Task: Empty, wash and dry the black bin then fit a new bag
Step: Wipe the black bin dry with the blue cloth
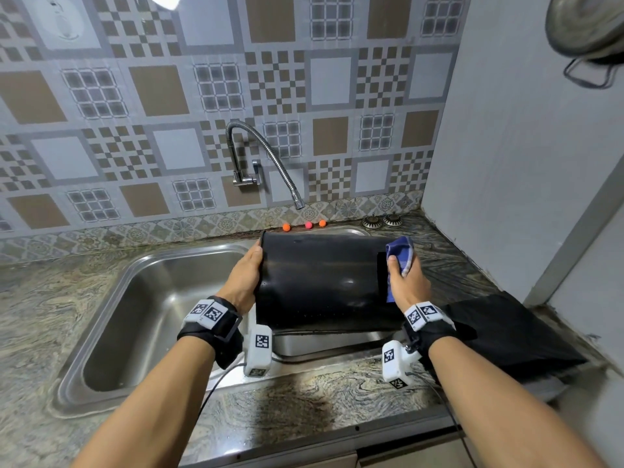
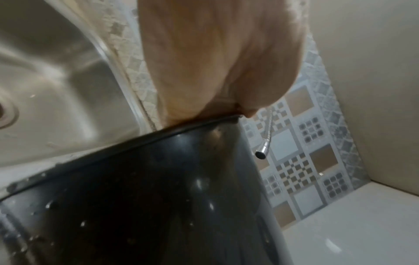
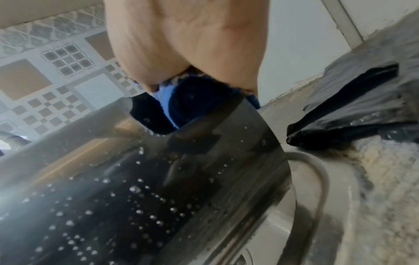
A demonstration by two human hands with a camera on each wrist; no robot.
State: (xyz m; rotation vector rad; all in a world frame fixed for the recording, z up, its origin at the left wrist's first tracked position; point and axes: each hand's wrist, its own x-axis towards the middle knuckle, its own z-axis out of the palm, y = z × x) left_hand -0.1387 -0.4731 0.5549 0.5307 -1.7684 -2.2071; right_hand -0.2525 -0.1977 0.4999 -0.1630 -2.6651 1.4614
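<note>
Left hand [image 1: 243, 279] fingertips hidden behind black bin [image 1: 320, 282], hanging pot [image 1: 587, 28] cut off at frame edge

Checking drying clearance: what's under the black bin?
The black bin lies across the sink; its steel rim shows below the near edge. Whatever is directly beneath is hidden.

Back wall: patterned grey-and-tan tiles [image 1: 216, 96] are set behind the tap [image 1: 266, 163].
Side wall: plain grey plaster [image 1: 526, 157] is seen right of the tap.
Worktop: marbled stone [image 1: 33, 332] is laid below the tap.

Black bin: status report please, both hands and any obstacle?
Left hand grips black bin edge. Right hand presses blue cloth on it. Droplets remain. Nothing blocking.
</note>
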